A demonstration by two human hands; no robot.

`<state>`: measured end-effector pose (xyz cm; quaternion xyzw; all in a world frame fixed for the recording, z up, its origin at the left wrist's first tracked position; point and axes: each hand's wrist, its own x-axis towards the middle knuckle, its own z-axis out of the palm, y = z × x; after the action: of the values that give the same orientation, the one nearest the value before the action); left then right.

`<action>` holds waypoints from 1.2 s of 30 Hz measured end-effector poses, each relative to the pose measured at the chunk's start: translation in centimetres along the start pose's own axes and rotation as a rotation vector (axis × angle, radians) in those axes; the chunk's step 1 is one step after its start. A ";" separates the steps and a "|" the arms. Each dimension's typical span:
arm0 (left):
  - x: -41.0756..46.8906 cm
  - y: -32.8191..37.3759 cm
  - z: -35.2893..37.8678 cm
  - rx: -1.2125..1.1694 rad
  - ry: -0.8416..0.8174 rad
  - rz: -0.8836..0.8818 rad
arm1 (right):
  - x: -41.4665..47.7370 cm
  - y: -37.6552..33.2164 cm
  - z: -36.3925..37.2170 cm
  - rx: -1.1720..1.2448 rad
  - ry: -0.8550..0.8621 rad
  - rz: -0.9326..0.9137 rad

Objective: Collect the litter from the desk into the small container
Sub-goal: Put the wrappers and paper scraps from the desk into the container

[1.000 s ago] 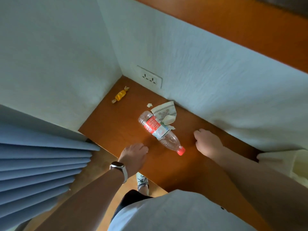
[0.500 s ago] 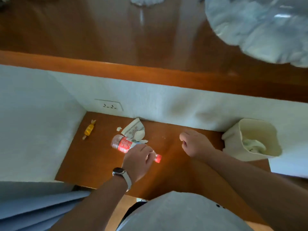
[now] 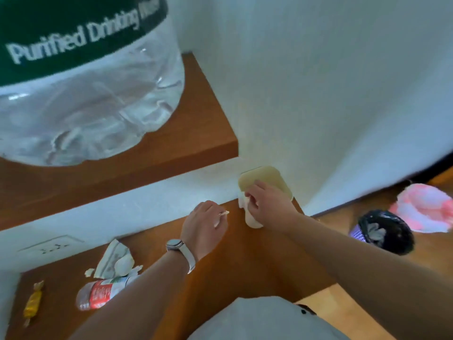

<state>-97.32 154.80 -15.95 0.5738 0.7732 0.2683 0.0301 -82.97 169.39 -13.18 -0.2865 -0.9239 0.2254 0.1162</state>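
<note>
The small cream container stands at the desk's right end against the wall, tipped toward me. My right hand grips its near rim and side. Just left of it, my left hand, with a watch on the wrist, pinches a small white paper scrap above the wooden desk. Further left on the desk lie a crumpled printed paper, a tiny white scrap, a plastic bottle with a red label partly under my left forearm, and a yellow candy wrapper.
A big clear water jug sits on the wooden shelf above the desk. A wall socket is at the back left. On the floor to the right stand a black-lined bin and a pink-white bundle.
The view has swung right. My left hand left the bottle, moved right and now pinches a small scrap. My right hand reached over and took hold of the container.
</note>
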 end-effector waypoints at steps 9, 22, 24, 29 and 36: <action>6.3 3.9 1.8 0.024 -0.012 -0.061 | 2.3 4.7 -2.3 0.096 0.076 -0.050; 5.6 5.3 2.6 0.328 -0.254 -0.192 | 5.3 6.4 -2.8 -0.143 -0.129 -0.402; 4.2 4.9 1.7 0.383 -0.281 -0.219 | 5.2 5.3 -2.4 -0.164 -0.141 -0.458; -0.2 3.2 -1.1 0.495 -0.263 -0.313 | 4.7 2.0 -0.3 -0.184 -0.190 -0.584; -7.7 -1.9 -5.0 0.511 -0.173 -0.488 | 4.9 -3.6 3.3 -0.223 -0.251 -0.697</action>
<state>-98.12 145.58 -14.55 0.3819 0.9241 0.0017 0.0145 -89.79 168.43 -13.91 0.0638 -0.9917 0.1038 0.0401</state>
